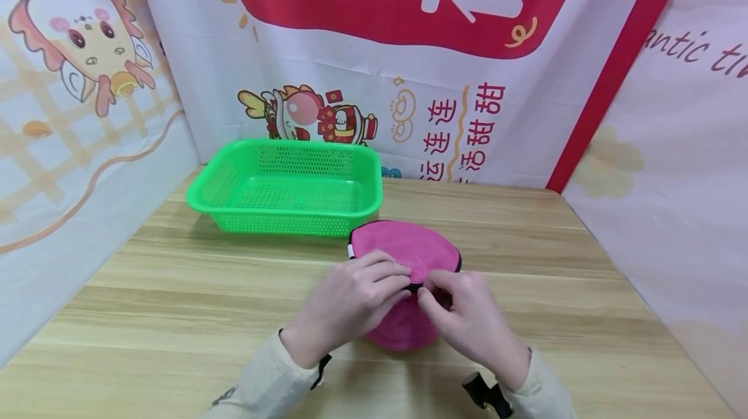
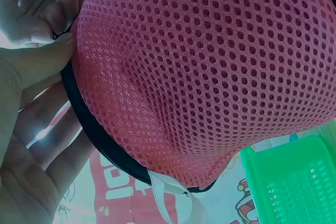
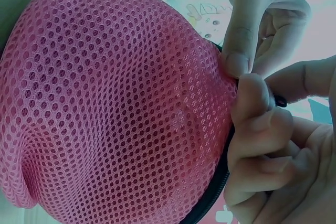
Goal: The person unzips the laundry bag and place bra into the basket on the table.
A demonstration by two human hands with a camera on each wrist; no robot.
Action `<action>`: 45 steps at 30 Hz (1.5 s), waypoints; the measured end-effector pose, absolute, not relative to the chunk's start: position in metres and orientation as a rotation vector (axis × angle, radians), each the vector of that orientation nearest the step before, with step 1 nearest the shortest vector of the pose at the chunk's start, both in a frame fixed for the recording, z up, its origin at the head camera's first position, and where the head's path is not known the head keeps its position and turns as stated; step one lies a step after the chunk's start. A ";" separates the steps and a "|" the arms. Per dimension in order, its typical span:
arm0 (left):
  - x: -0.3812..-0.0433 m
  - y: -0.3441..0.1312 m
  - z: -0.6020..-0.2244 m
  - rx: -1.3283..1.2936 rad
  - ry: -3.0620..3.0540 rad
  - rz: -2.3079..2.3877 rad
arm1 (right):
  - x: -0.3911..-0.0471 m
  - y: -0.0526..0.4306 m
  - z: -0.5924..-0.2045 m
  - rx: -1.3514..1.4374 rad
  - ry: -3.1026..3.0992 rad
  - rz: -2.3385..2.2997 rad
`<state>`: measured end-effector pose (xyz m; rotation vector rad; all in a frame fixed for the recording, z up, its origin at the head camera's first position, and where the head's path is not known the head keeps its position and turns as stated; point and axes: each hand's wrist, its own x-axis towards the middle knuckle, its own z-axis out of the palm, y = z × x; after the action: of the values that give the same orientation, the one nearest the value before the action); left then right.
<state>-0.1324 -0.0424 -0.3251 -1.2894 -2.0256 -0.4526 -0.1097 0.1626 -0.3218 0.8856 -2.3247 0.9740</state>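
A pink mesh bag (image 1: 406, 247) with a black zipper (image 2: 100, 135) along its edge is held up close over the wooden table. My left hand (image 1: 353, 295) pinches the zippered edge between thumb and fingers, the other fingers spread behind it in the left wrist view. Right beside it, my right hand (image 1: 470, 318) pinches the same zipper, its fingers curled. A small black zipper pull (image 3: 281, 101) shows between the right thumb and forefinger. From the edge hangs a white fabric loop (image 2: 176, 195). The fingers hide the zipper where the two hands meet.
Behind the bag, at the back left of the wooden table (image 1: 193, 295), stands a green perforated plastic basket (image 1: 292, 223). Printed cloth walls (image 1: 350, 58) enclose the table at the back and both sides. A black wrist strap piece (image 1: 487, 396) shows below the right wrist.
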 end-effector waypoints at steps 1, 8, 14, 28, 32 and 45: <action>-0.132 -0.043 -0.325 -1.292 -2.024 -0.453 | -0.110 0.162 -0.322 0.889 -2.324 0.972; -0.132 -0.044 -0.325 -1.301 -2.039 -0.427 | -0.110 0.162 -0.322 0.893 -2.335 0.936; -0.131 -0.044 -0.324 -1.300 -2.056 -0.438 | -0.109 0.162 -0.322 0.894 -2.329 0.938; -0.132 -0.045 -0.323 -1.309 -2.018 -0.441 | -0.109 0.164 -0.322 0.819 -2.375 0.970; -0.132 -0.046 -0.322 -1.302 -2.009 -0.441 | -0.109 0.165 -0.321 0.803 -2.382 0.972; -0.133 -0.042 -0.323 -1.311 -1.968 -0.434 | -0.105 0.161 -0.320 0.799 -2.440 0.911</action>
<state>-0.1333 -0.0425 -0.3226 -1.3108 -1.9676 -0.4339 -0.1050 0.1607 -0.3204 0.7986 -2.4397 0.9106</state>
